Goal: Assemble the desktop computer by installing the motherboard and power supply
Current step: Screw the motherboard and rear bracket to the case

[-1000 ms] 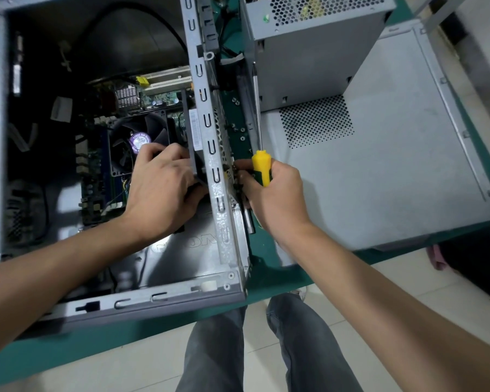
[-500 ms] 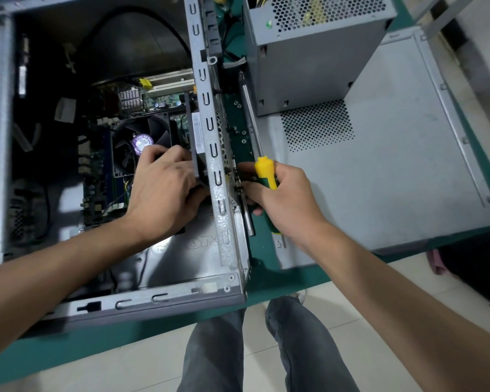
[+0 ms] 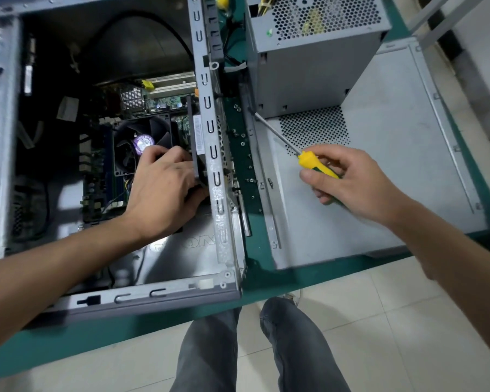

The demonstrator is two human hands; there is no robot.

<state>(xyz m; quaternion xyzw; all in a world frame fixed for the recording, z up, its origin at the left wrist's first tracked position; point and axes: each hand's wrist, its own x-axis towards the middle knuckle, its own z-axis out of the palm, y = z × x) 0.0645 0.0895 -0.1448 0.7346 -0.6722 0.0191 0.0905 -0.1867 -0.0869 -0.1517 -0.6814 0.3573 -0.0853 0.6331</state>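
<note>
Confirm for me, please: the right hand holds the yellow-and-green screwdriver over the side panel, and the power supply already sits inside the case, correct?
Not quite. The head view shows the power supply standing outside the case, on the side panel. The rest holds: the right hand grips the screwdriver over that panel.

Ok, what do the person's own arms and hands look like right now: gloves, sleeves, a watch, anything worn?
Both the left hand and the right hand are bare: no gloves, rings, watch or wrist strap show. Both forearms are uncovered as far as the picture's edge, so no sleeve is in view. Lower down, the legs wear dark grey trousers.
</note>
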